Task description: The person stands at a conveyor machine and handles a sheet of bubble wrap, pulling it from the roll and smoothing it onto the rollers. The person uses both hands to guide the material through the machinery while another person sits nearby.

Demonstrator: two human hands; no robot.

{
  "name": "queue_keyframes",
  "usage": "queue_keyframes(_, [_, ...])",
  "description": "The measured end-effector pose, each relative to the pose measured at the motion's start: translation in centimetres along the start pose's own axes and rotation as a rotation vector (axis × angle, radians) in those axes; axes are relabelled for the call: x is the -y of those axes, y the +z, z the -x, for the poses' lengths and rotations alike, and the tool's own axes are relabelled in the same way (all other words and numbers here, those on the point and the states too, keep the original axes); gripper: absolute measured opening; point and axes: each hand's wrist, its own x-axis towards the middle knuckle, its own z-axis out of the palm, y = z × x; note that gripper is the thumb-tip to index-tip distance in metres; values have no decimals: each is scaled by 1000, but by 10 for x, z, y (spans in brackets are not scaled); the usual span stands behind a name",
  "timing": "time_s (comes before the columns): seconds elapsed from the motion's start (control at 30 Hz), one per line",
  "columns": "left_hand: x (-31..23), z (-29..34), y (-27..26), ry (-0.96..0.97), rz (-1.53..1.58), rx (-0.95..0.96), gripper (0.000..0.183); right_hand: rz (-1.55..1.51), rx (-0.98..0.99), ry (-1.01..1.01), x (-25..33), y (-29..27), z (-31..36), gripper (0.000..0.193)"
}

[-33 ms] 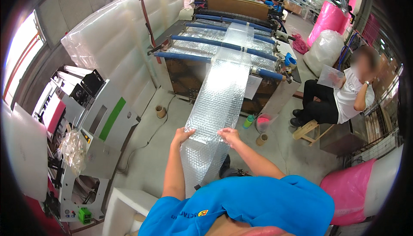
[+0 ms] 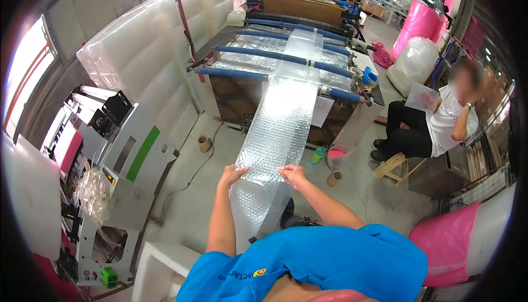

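A long strip of clear bubble wrap runs from the roller machine down toward my body. My left hand grips its left edge, thumb on top and fingers mostly hidden beneath. At the right edge, my right hand pinches the film at about the same height. Between my hands a fold or seam crosses the strip, and the lower part hangs below them toward my blue shirt. Farther up, the film passes over the blue rollers of the machine.
A grey-white machine with a green stripe stands at left, by tall wrapped white stacks. At right a person sits on a wooden stool, holding a clear sheet. Cardboard tubes, a green bottle and a cable lie about the floor.
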Motion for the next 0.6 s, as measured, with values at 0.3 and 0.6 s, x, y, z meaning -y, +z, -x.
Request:
queue_keyframes(0.3, [44, -48, 37, -159, -377, -16, 56, 233, -122, -23, -47, -17, -44, 23])
queue_keyframes(0.6, [102, -101, 59, -254, -415, 49, 62, 320, 49, 133, -63, -36, -80, 23])
